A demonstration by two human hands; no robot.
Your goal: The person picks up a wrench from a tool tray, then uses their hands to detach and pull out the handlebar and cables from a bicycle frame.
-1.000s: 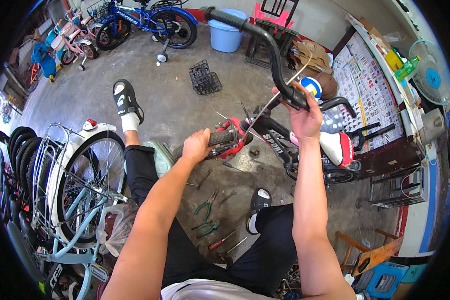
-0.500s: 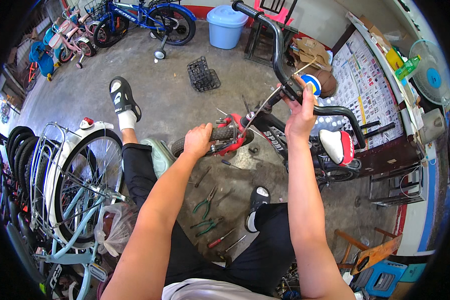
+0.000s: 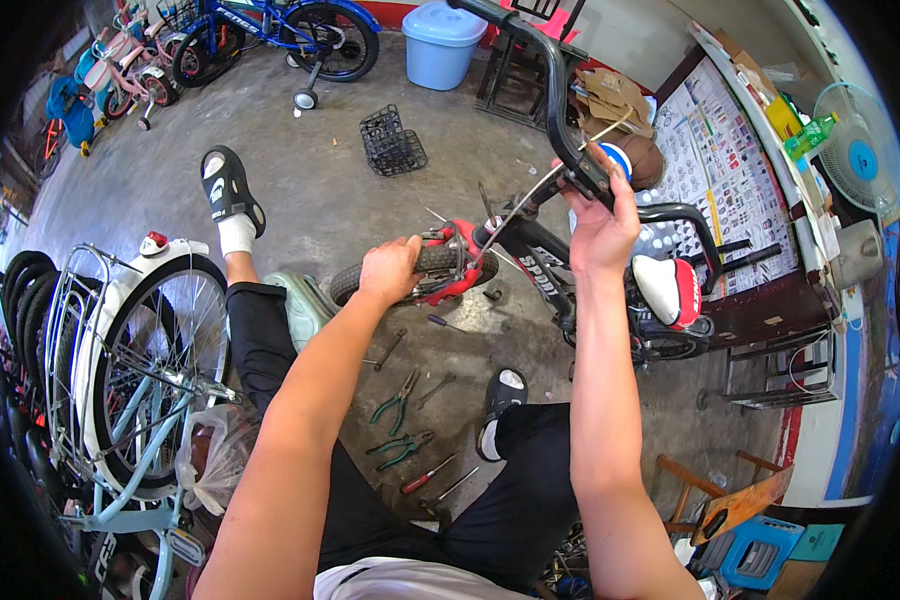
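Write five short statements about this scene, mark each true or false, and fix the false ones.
1. The left hand is on the front wheel. True.
2. The saddle is white and red. True.
3. The right hand is on the saddle. False: it is on the black handlebar.
4. The black basket lies on the floor. True.
5. The green-handled pliers lie inside the basket. False: they lie on the floor.

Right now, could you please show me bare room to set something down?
Bare grey concrete floor lies between the black mesh basket and the black left clog. The near side of the red-and-black bicycle is crowded with green-handled metal pliers and a red-handled screwdriver.
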